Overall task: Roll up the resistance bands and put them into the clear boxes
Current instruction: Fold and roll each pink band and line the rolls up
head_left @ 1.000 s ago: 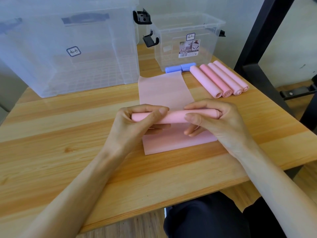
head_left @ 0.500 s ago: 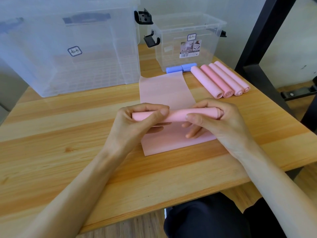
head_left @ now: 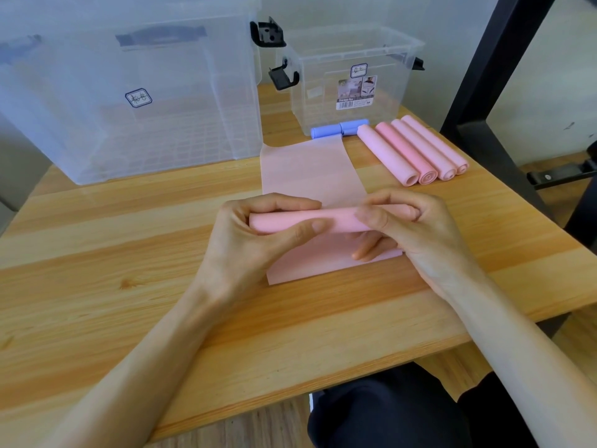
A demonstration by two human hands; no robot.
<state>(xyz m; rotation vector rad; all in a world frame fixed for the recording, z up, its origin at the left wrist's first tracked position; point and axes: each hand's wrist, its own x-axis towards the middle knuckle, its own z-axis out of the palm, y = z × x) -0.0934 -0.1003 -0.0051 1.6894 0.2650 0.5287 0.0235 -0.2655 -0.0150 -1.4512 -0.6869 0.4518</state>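
Both hands — left hand (head_left: pixel 248 240), right hand (head_left: pixel 416 231) — grip smooth pink band (head_left: pixel 323 219) roll.

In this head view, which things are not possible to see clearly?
- Small clear box: label print too small to read.
- Blue rolls: one band or two, unclear; pink sheet covers their lower edge.
- Large clear box: left side cut by the frame.
- Pink roll: right end hidden by the right hand.

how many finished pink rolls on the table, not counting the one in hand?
4, side by side on the table right of the small clear box. None visibly hidden.
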